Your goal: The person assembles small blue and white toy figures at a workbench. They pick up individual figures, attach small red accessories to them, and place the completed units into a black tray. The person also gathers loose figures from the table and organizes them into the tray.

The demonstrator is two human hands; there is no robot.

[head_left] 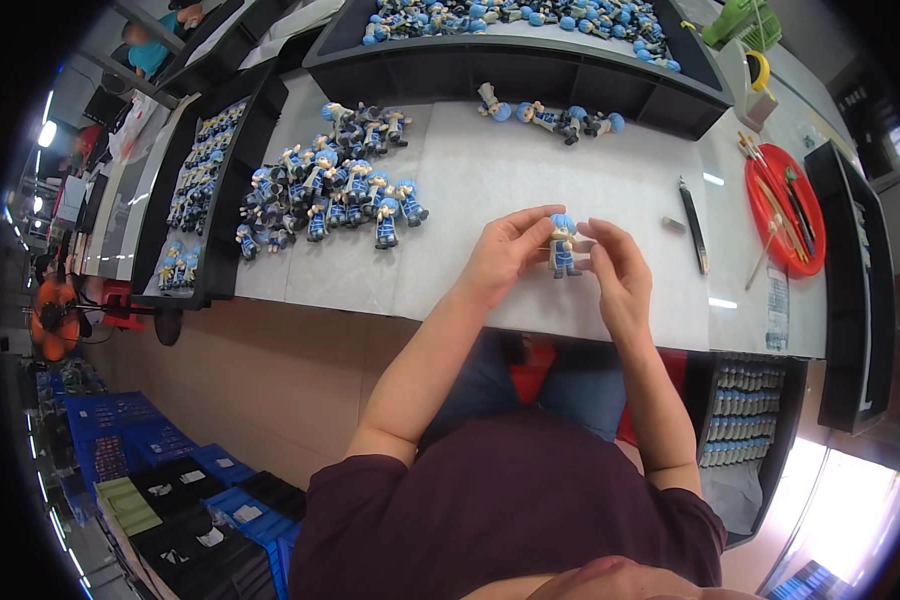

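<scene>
A small figurine (562, 248) with light-blue hair and a blue and beige outfit stands upright in the air over the near part of the table. My left hand (511, 252) grips it from the left between thumb and fingers. On its other side, my right hand (620, 268) has its fingers curved and apart, the tips beside the figurine; whether they touch it is hard to tell. A pile of similar figurines (340, 185) lies to the left on the white table covering (470, 190). Several more figurines (573, 122) lie farther back.
A large black tray (520, 85) of figurines spans the back; another tray (242, 170) stands left. At right lie a black pen-like tool (694, 230), a small grey block (674, 225), and a red dish (810, 262) with brushes. A lower tray (705, 440) holds figurine rows.
</scene>
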